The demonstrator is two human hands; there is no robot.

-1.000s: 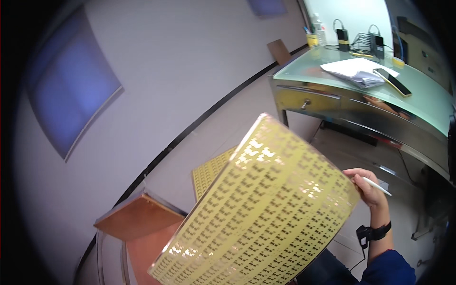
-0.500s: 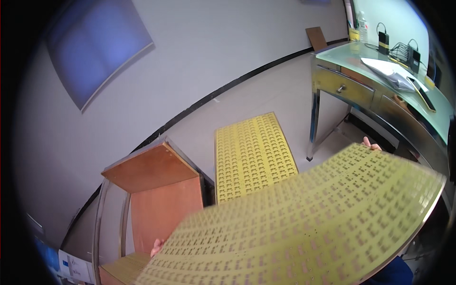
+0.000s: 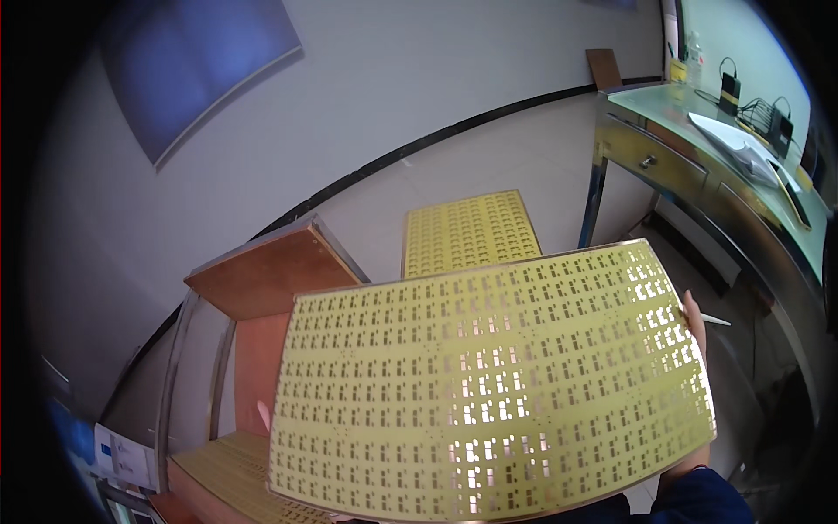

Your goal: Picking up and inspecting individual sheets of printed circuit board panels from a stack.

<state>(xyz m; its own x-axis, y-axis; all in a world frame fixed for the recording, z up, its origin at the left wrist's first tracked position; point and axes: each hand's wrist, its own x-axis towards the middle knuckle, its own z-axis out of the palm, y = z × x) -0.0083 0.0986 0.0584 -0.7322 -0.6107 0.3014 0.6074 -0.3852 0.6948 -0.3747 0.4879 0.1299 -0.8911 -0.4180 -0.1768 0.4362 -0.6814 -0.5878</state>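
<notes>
A large yellow-green circuit board panel (image 3: 384,367), with rows of small metallic pads, is held up in front of me and tilted, light glinting off its middle and right side. My left hand (image 3: 264,416) grips its left edge; just a fingertip shows and the rest is behind the panel. At the right edge my right hand (image 3: 696,319) holds on, fingers closed around the border, the palm hidden. A thin white pointed thing (image 3: 717,320) sticks out beside those fingers; I cannot tell whether they hold it. Behind lies a second yellow panel (image 3: 471,229), partly covered by the first.
On the left stands a brown wooden-panelled rack (image 3: 262,271) with metal uprights, more yellow panels (image 3: 223,467) lying in its lower part. A glass-topped metal desk (image 3: 650,105) at the right carries papers (image 3: 733,144), a phone (image 3: 793,199), black adapters and a bottle.
The held panel has been turned more level and faces me more squarely, its right end lower and further left. It covers more of the panel behind. The view has shifted slightly.
</notes>
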